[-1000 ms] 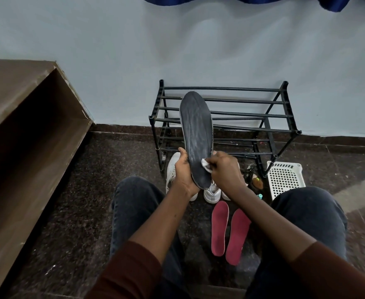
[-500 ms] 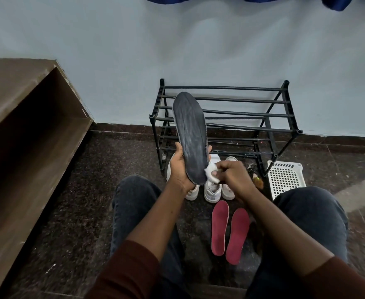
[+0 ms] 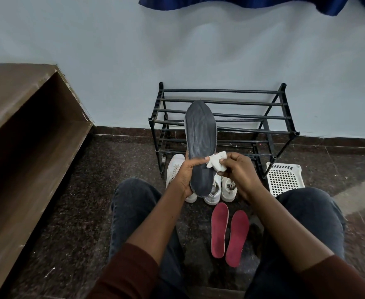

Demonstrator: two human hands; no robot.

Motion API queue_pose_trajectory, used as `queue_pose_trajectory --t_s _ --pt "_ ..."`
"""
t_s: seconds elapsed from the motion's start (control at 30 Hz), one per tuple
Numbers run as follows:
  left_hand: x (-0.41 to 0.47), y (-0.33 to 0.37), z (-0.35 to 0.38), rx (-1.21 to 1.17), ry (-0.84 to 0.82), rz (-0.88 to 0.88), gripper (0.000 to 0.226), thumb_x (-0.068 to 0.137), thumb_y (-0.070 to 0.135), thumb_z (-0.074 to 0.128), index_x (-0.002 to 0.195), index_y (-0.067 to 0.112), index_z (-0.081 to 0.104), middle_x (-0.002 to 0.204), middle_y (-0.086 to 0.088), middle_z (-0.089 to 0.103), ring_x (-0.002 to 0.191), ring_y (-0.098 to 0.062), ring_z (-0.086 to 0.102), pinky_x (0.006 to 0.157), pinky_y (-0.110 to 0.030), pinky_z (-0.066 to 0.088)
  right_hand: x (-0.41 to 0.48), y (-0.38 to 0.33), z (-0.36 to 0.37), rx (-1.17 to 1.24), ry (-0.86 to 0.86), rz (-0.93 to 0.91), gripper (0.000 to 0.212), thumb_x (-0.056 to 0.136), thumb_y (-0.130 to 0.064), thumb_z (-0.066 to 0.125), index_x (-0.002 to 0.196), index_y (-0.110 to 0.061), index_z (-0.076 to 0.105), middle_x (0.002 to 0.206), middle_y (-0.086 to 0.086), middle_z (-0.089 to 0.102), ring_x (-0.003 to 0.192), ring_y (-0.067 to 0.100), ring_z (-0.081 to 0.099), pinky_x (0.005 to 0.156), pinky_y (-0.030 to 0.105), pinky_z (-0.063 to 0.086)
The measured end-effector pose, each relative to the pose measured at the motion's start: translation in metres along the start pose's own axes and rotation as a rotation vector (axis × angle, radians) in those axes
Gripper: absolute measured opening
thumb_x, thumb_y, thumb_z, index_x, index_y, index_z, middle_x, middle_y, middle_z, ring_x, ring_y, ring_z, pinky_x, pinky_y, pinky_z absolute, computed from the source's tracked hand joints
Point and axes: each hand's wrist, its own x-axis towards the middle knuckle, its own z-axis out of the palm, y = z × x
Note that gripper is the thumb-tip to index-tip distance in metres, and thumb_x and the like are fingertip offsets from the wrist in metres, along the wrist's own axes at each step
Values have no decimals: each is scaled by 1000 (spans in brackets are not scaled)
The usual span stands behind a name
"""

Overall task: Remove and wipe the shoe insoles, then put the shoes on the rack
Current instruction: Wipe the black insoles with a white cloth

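Hands: left hand [image 3: 184, 176] grips the dark insole [image 3: 201, 145] at its heel; right hand [image 3: 238, 171] pinches a white cloth [image 3: 218, 161] against its right edge.
Insole: upright, long axis pointing away toward the rack [image 3: 220, 121].
Shoes: white pair [image 3: 214, 188] on the floor, below the hands.

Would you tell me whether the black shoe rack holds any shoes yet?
Empty: the rack's bars are bare, and the white shoes stand on the floor before it.

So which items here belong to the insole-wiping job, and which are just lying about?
In the job:
dark insole in left hand
white cloth in right hand
red insoles
white shoes
rack

Lying about:
white basket
wooden shelf
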Motion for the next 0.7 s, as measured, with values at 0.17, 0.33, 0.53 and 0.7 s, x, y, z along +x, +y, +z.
queue_pose_trajectory --t_s 0.17,0.33,0.53,0.7 --pt "-4 0 4 122 32 77 78 57 -3 79 128 -8 47 82 -17 67 59 -24 66 56 -29 53 3 1 -6 -127 45 -59 19 90 2 48 82 -10 61 79 11 65 67 19 64 60 26 55" --pt "-10 5 11 111 44 78 58 69 -10 68 125 -7 51 80 -15 68 58 -22 66 52 -27 53 2 -1 -6 -66 7 -67 16 92 -2 49 92 -10 62 85 8 66 73 17 63 58 22 50" --pt "-12 8 14 134 72 84 69 54 0 67 121 -7 54 84 -17 67 64 -23 66 57 -28 53 4 -3 -10 -9 -60 -7 12 84 -2 63 96 -5 62 85 10 68 76 21 65 66 28 53" --pt "-15 9 17 154 64 57 65 55 4 65 118 -11 55 74 -16 66 60 -24 63 57 -28 52 4 -5 -9 147 -1 37 10 89 -1 55 82 -4 61 80 9 67 76 21 65 75 37 55"
